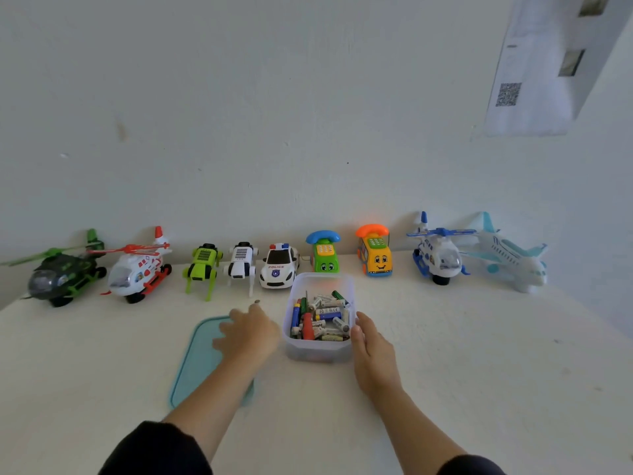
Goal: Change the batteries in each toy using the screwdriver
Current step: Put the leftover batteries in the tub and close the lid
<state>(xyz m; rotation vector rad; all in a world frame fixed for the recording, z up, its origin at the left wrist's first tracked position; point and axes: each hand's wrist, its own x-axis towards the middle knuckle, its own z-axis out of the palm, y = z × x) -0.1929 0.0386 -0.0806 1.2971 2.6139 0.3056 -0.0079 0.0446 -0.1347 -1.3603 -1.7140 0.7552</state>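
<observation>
head view: setup step, both your hands loose: left hand (251, 332) over lid (197, 365), right hand (371, 351) beside battery tub (320, 351); next, probably grab red-handled screwdriver (307, 325).

The clear, frosted plastic rectangular tub (318, 351) looks smooth and slightly cloudy. The flat teal plastic lid (202, 358) has a matt finish. The white police toy car (278, 266) is glossy moulded plastic. The cream tabletop (479, 354) looks smooth and matt.
</observation>
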